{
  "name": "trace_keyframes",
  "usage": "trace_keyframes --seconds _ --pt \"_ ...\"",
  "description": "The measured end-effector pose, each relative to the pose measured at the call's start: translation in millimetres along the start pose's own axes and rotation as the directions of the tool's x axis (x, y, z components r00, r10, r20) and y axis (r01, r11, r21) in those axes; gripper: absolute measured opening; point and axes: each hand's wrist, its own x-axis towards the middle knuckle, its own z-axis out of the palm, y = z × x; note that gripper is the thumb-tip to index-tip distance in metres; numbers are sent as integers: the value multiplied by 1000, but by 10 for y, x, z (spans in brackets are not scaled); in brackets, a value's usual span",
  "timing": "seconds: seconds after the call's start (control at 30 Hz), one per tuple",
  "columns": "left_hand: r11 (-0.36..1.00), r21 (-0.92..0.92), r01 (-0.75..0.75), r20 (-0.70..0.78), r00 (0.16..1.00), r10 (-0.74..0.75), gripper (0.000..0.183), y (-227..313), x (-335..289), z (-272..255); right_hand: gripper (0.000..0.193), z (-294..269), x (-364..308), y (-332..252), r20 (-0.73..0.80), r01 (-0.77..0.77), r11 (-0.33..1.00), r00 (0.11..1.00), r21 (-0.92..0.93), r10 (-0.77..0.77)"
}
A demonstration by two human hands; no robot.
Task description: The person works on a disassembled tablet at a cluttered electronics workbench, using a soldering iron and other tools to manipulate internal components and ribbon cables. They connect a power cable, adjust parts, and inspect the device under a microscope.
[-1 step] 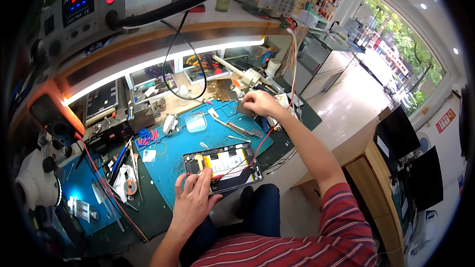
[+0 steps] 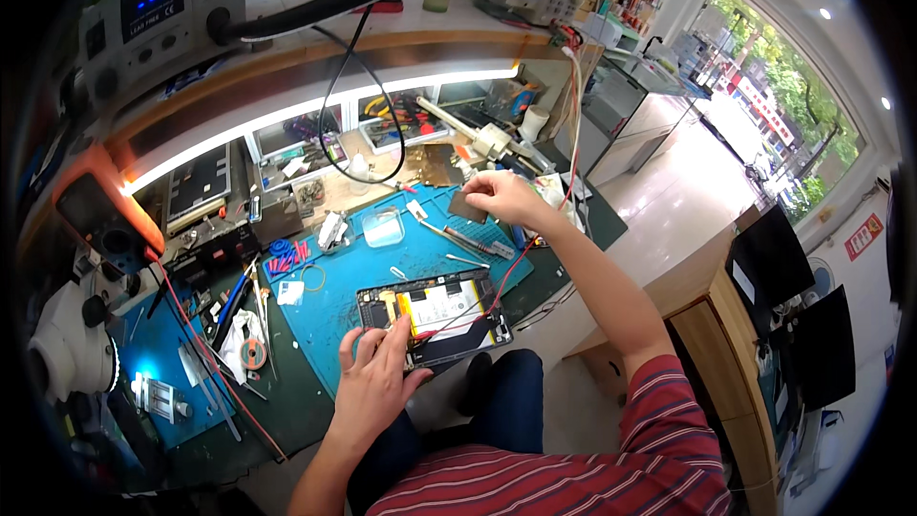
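An opened tablet (image 2: pixel 441 304) lies at the mat's near edge, its white battery, yellow tape and dark boards exposed. My left hand (image 2: pixel 375 384) rests over its near left part. Two fingers reach straight onto the inside by the yellow tape, the others are bent, and the thumb is apart at the near edge. Red and black wires (image 2: pixel 494 304) run across the tablet's right half. Farther off, above the mat's right side, my right hand (image 2: pixel 501 197) pinches a small flat brownish plate (image 2: pixel 466 207) between thumb and fingers.
Tweezers and brushes (image 2: pixel 468 241), a clear plastic box (image 2: pixel 383 226) and a cotton swab (image 2: pixel 467 261) lie on the blue mat (image 2: pixel 320 311). An orange multimeter (image 2: pixel 110 205) and a microscope (image 2: pixel 72 354) stand left. A black hose (image 2: pixel 353 2) arches overhead.
My right hand has lifted slightly, and more of the brownish plate shows below its fingers. My left hand stays on the tablet. The whole view has shifted a little.
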Motion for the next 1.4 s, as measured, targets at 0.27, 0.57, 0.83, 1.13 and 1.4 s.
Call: trace_keyframes --seconds 0.27,0.57,0.83,1.13,1.4 --pt "997 75 -6 16 1000 5 89 9 -5 -49 26 732 -570 -855 403 56 993 910 105 -94" --pt "997 81 -3 3 1000 3 86 15 3 -19 21 835 -745 -950 270 136 975 959 -174 -86" --pt "996 89 -26 -21 999 28 83 23 -13 -37 37 970 -907 -933 148 319 924 945 -209 -293" --pt "997 68 -34 -43 998 37 82 14 -28 -12 41 981 -921 -892 255 354 916 918 -187 -303" --pt "998 50 -35 -62 997 38 82 7 -41 -19 42 938 -862 -869 300 356 934 895 -35 -330"
